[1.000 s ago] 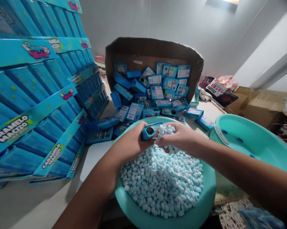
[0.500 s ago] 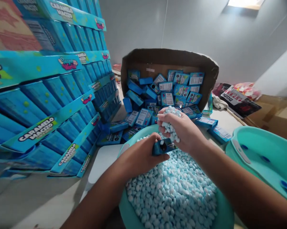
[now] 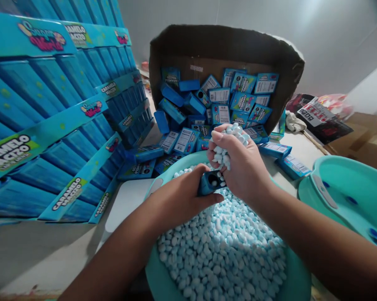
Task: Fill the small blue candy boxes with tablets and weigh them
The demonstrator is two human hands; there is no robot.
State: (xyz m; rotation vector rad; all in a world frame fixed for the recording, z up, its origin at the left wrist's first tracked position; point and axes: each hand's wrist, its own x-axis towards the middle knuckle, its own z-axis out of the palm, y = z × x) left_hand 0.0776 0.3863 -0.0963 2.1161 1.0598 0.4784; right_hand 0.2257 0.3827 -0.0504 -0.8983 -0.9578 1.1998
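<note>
My left hand [image 3: 188,190] is closed round a small blue candy box [image 3: 206,184], whose round hole faces up toward me. A few candies show at that hole. Right beside it, my right hand [image 3: 241,167] is cupped round a heap of pale blue and white candies [image 3: 221,156], with its lower edge against the box. Both hands are above a turquoise tub [image 3: 153,267] filled with loose candies [image 3: 222,259] of the same kind. Part of the box is hidden by my fingers.
Behind the tub, a cardboard carton [image 3: 226,42] lies open toward me with many blue boxes [image 3: 221,113] inside and spilling out. Stacked display trays [image 3: 50,138] rise at the left. A second turquoise tub [image 3: 357,179] holding some blue pieces stands at the right.
The view has shifted closer and lower. My right hand has tipped over the box, and candies now sit at its hole. The left hand keeps its hold.
</note>
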